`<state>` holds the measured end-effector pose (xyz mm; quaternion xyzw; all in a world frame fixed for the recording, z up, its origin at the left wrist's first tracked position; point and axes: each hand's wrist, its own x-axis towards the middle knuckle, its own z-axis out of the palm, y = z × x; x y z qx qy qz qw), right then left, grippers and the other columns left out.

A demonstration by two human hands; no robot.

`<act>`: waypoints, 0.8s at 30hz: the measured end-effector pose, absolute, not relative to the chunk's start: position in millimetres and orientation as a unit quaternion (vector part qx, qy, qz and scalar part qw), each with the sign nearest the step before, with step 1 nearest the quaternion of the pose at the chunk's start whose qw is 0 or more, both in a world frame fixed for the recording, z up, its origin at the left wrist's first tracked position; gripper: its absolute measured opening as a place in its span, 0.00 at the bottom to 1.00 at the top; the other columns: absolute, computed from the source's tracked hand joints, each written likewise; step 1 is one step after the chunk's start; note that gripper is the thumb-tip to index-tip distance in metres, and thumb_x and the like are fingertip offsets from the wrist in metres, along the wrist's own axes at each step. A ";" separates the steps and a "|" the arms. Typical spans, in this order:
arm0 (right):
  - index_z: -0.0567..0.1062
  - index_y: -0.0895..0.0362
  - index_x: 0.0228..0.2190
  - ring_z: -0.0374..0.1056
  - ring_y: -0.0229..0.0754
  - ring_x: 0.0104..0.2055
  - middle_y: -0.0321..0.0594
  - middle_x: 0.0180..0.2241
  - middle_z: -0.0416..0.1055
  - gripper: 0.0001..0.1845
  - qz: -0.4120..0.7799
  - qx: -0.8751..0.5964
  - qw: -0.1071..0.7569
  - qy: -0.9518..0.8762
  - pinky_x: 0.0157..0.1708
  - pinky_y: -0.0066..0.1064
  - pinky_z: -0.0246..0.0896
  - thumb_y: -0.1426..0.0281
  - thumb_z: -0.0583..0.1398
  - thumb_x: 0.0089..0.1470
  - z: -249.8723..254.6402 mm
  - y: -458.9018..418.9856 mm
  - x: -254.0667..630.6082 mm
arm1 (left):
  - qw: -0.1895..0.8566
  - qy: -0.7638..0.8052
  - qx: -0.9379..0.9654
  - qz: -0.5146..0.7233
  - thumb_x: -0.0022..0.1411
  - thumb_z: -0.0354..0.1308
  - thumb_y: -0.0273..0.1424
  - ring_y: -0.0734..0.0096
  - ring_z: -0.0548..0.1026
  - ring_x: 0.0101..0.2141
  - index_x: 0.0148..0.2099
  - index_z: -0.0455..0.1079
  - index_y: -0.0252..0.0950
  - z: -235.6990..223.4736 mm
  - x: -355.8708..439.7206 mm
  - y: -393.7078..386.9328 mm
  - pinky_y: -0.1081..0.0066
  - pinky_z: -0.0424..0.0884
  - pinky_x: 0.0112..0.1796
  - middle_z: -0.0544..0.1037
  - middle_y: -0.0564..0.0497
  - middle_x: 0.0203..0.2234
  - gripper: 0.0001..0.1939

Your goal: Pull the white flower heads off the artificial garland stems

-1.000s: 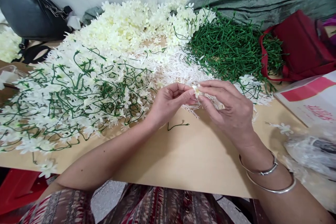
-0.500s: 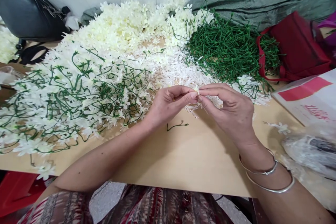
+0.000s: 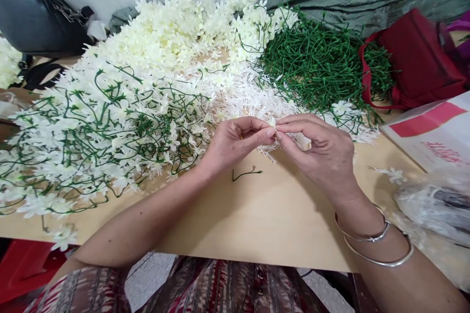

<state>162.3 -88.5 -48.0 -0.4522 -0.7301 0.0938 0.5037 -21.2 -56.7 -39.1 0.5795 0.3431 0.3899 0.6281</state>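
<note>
Both hands meet above the middle of the table, pinching a small pale artificial flower [image 3: 272, 121] between their fingertips. My left hand [image 3: 238, 139] is closed on it from the left, thumb against the forefinger. From the right, my right hand [image 3: 317, 149] pinches at the same spot; the fingers cover most of the flower. Just below the hands, a single green plastic stem [image 3: 246, 173] lies on the table [image 3: 257, 225]. Behind the fingers spread thin white strands [image 3: 249, 93], probably stamens.
White flowers with green stems [image 3: 110, 127] heap up at left, cream blossoms [image 3: 176, 34] behind. Green stems [image 3: 316, 63] pile at back right, beside a red bag [image 3: 418, 58]. A white box [image 3: 433, 132], plastic bags [image 3: 433, 205] and a loose flower [image 3: 394, 175] lie right; a black bag [image 3: 40, 19] stands back left.
The hands keep pinching the flower in nearly the same place. The view has shifted very slightly; nothing else has visibly moved.
</note>
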 end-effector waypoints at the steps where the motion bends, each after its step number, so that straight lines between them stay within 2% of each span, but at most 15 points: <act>1: 0.81 0.49 0.34 0.80 0.44 0.40 0.37 0.35 0.83 0.07 0.094 -0.450 0.506 -0.730 0.43 0.39 0.76 0.74 0.65 0.59 -48.1 -88.5 162.0 | 0.628 0.344 0.578 0.391 0.59 0.72 0.44 0.72 0.80 0.33 0.36 0.79 0.33 -38.9 -20.9 -56.9 0.71 0.77 0.40 0.83 0.48 0.31 0.18; 12: 0.80 0.49 0.34 0.80 0.45 0.40 0.38 0.34 0.83 0.07 0.118 -0.448 0.515 -0.722 0.43 0.39 0.77 0.74 0.64 0.59 -49.8 -88.2 159.0 | 0.628 0.349 0.568 0.401 0.60 0.71 0.45 0.73 0.78 0.33 0.36 0.78 0.33 -41.5 -17.6 -59.7 0.72 0.75 0.39 0.82 0.49 0.30 0.18; 19: 0.81 0.50 0.33 0.81 0.46 0.41 0.39 0.36 0.83 0.06 0.140 -0.461 0.516 -0.709 0.44 0.41 0.78 0.73 0.64 0.58 -50.7 -89.1 158.6 | 0.529 0.370 0.647 0.406 0.65 0.64 0.36 0.75 0.76 0.31 0.35 0.75 0.35 -42.2 -16.1 -63.0 0.74 0.73 0.36 0.80 0.51 0.29 0.09; 24: 0.81 0.49 0.33 0.80 0.45 0.40 0.38 0.36 0.83 0.07 0.175 -0.456 0.519 -0.701 0.44 0.40 0.78 0.73 0.63 0.58 -50.3 -89.7 157.2 | 0.498 0.370 0.666 0.415 0.65 0.61 0.33 0.76 0.73 0.30 0.34 0.73 0.35 -41.4 -15.7 -63.7 0.75 0.71 0.35 0.77 0.53 0.28 0.08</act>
